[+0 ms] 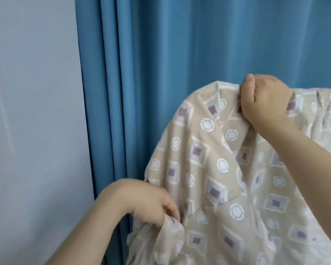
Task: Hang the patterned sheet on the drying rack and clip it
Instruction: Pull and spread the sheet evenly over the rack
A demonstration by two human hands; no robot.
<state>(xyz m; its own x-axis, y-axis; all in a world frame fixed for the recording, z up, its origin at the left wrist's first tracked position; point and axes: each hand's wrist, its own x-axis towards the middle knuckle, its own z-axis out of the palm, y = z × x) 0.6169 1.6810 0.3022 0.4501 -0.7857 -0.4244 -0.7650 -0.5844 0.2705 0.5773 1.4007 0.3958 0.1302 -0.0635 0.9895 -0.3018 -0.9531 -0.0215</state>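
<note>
**Both hands on the sheet, top edge high right, rack not visible**

Right hand (266, 101): raised, fingers curled tight round a bunched fold at the top edge of the patterned sheet (227, 178), thumb up. Left hand (151, 203): lower and nearer the body, fingers pinching a gathered edge of the same sheet at its left side.

Sheet: beige, printed with white circles and purple squares. It hangs in folds from the right hand's grip, falling down and to the right, out of frame at the bottom and right edges. Long run of cloth goes roughly from upper right to lower left, between the two hands.

Drying rack: hidden; cannot tell whether a rail lies under the top fold. No clips in view, no containers either.

Behind: blue curtain (180, 44), pleated, just beside the sheet; pale wall (31, 92) at left.

Judgement: draping stage, clipping not yet begun. Right hand is nearer the hanging line; left likely spreads the edge.
</note>
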